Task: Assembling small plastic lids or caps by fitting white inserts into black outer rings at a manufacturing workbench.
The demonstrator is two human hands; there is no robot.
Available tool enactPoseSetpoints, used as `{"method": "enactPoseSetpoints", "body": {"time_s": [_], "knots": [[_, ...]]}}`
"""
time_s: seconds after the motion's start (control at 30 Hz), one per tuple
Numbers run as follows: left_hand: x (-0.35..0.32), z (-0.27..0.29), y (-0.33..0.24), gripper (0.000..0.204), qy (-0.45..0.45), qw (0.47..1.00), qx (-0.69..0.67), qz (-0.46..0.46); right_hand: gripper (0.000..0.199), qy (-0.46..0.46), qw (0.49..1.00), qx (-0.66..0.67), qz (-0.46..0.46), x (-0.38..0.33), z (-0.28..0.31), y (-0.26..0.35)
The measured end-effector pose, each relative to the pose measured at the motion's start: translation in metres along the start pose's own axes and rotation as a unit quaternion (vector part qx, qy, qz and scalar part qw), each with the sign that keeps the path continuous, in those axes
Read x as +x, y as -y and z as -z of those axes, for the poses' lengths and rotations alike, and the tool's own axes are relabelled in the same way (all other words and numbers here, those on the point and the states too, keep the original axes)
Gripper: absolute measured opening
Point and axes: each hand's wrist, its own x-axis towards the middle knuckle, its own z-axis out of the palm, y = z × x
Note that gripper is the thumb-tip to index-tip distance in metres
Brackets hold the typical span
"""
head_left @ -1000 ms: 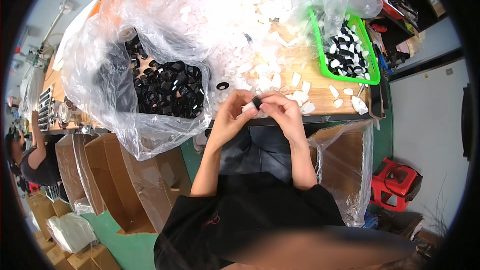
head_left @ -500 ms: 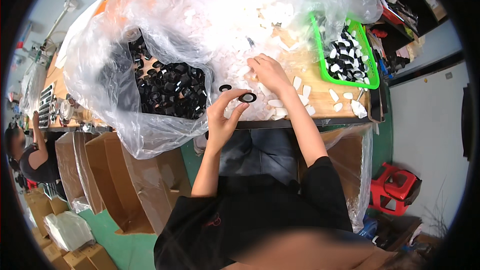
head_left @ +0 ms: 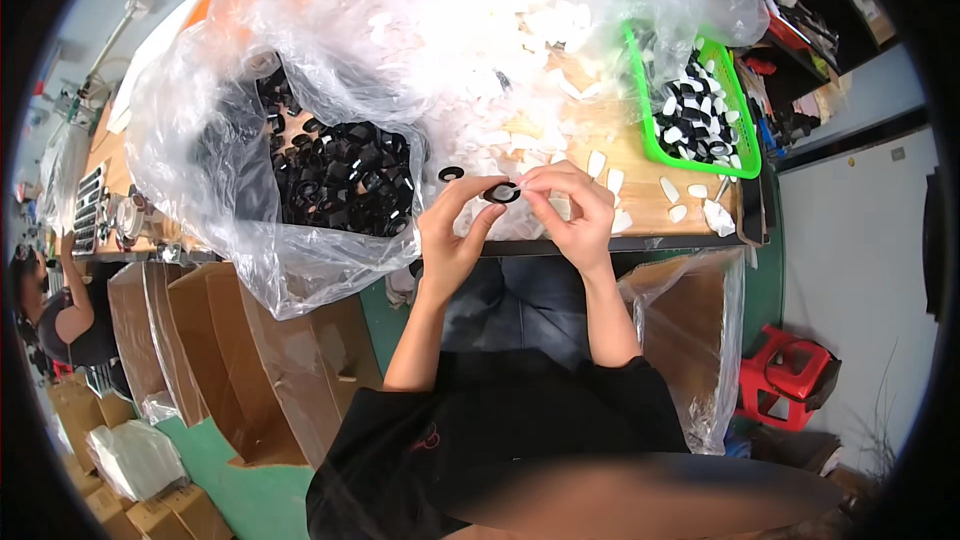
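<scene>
Near the front edge of the table, my left hand pinches a black round ring-shaped part with a pale centre between thumb and fingers. My right hand meets it from the right, fingertips pressed together at the ring's right side. A small white piece shows partly at those fingertips; its shape is mostly hidden. On the table just beyond my left fingers lies another black ring-shaped part. Loose white oblong pieces are scattered beyond and beside my right hand.
At left a clear plastic bag holds many black parts. A green basket of black and white pieces stands at right. Cardboard boxes sit below the table, a red stool at lower right. Another person is at far left.
My right hand has come back from the white pile toward me and now meets the black ring at its right side. My left hand stays nearly in place, still holding the ring.
</scene>
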Motion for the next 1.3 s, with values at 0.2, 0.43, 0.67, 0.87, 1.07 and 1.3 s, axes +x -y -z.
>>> {"method": "enactPoseSetpoints", "body": {"time_s": [0.2,0.43,0.67,0.87,1.07,1.3], "knots": [[0.004,-0.004,-0.007,0.027,-0.012,0.998,0.042,-0.049,0.013,0.025,0.995,-0.093,0.039,0.004,0.001,0.009],[0.001,-0.002,-0.002,0.03,0.001,0.995,0.074,-0.064,0.008,0.084,0.99,-0.113,-0.015,-0.001,0.0,0.007],[-0.012,0.024,0.008,0.024,-0.032,0.994,0.105,-0.007,0.009,0.001,0.978,-0.019,-0.207,0.013,0.02,-0.055],[-0.017,0.037,0.016,0.028,-0.063,0.99,0.091,0.091,0.007,0.201,0.954,-0.178,-0.132,0.033,-0.019,-0.078],[-0.014,0.037,0.018,0.027,-0.079,0.992,0.094,0.026,0.011,0.236,0.927,-0.292,-0.024,0.031,-0.036,-0.092],[-0.011,0.04,0.003,0.025,-0.113,0.978,0.175,0.022,0.014,0.132,0.95,-0.271,-0.078,0.024,-0.016,-0.086]]}}
